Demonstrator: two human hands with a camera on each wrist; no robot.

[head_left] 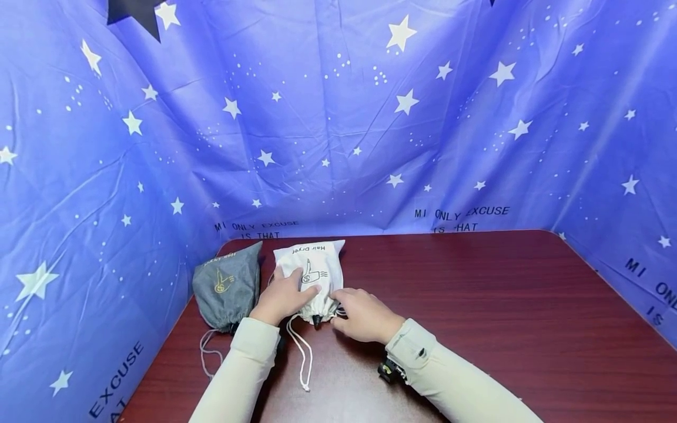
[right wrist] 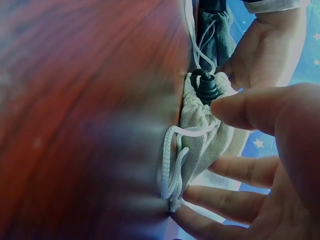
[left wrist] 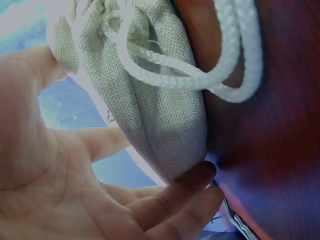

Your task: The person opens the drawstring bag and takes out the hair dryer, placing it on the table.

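A white drawstring bag [head_left: 332,275], printed "Hair Dryer" with a hair dryer drawing, lies on the table with its gathered mouth toward me. My left hand [head_left: 281,298] rests on its left side, fingers spread and thumb over the fabric. At the right side of the mouth, my right hand [head_left: 367,317] touches the cloth with fairly straight fingers; its thumb [right wrist: 235,107] lies by a black ribbed cord end [right wrist: 206,90] poking out. White drawstring loops [left wrist: 237,50] hang from the mouth. Left of my left hand lies a grey drawstring bag [head_left: 227,294] with gold print.
The dark red wooden table [head_left: 476,294] extends to the right of the bags. A blue curtain [head_left: 328,129] with white stars stands around its back and sides. The grey bag's drawstring [head_left: 203,346] trails toward the front, near my left sleeve [head_left: 233,376].
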